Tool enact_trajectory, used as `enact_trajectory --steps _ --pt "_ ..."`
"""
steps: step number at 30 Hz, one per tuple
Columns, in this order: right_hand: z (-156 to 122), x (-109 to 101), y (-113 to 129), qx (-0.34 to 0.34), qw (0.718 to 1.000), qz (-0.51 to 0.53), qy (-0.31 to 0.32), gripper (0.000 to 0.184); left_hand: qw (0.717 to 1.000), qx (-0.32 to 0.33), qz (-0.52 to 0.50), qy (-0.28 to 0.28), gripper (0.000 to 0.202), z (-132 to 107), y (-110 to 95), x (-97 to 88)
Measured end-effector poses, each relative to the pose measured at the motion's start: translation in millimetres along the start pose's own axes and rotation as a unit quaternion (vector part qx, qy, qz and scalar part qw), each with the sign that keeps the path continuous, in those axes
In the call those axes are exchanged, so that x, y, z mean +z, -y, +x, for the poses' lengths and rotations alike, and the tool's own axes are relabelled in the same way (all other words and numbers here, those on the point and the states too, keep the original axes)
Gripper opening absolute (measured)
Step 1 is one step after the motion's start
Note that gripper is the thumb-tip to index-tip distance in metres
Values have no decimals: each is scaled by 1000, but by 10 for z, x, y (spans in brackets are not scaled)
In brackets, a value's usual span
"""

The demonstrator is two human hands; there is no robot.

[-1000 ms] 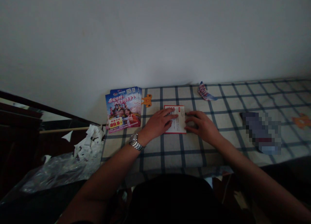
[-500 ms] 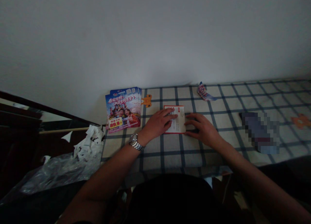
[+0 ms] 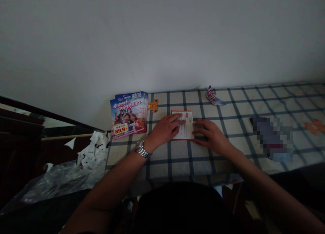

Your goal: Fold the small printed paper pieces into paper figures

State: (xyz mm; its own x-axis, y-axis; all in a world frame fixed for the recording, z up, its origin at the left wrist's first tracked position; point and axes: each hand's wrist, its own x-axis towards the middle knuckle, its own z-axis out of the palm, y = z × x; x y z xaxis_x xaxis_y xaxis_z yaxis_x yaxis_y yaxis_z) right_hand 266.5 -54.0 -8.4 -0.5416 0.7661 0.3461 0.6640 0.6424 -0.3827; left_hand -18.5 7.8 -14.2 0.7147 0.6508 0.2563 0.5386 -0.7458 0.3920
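Observation:
A folded white leaflet with a red border (image 3: 186,127) lies on the checked cloth (image 3: 203,156). My left hand (image 3: 166,128), with a metal watch on its wrist, lies flat on the leaflet's left half, fingers stretched out. My right hand (image 3: 210,134) rests fingers-down along the leaflet's right edge, pressing it against the cloth. Neither hand lifts anything.
A stack of colourful flyers (image 3: 129,114) lies at the cloth's far left corner by the wall. A small folded flyer piece (image 3: 213,96) sits near the wall. A blurred dark object (image 3: 274,137) lies to the right. Torn paper scraps (image 3: 92,149) and clear plastic (image 3: 61,180) lie left of the surface.
My right hand has slid a little down along the leaflet's right edge. My left hand and the leaflet have stayed in place.

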Motion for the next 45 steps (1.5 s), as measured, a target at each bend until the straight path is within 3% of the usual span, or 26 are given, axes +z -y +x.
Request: enact_trajectory --steps 11,15,22,25,39,45 --pt "37 -40 116 -19 999 29 -24 9 1000 17 -2 -22 36 -8 15 14" --pt "72 -41 150 15 998 48 -25 10 999 16 -27 -33 27 -7 0 -30" --pt "128 -40 149 86 994 57 -21 12 995 53 -66 -51 43 -10 -61 -123" --pt "147 -33 124 101 993 66 -19 15 996 61 -57 -39 29 6 -67 -114" --pt "234 -4 -11 100 992 70 -14 17 998 17 -46 -48 25 28 -82 -110" --pt "284 4 -7 159 985 69 -10 19 997 0 -44 -71 32 -23 -73 -125"
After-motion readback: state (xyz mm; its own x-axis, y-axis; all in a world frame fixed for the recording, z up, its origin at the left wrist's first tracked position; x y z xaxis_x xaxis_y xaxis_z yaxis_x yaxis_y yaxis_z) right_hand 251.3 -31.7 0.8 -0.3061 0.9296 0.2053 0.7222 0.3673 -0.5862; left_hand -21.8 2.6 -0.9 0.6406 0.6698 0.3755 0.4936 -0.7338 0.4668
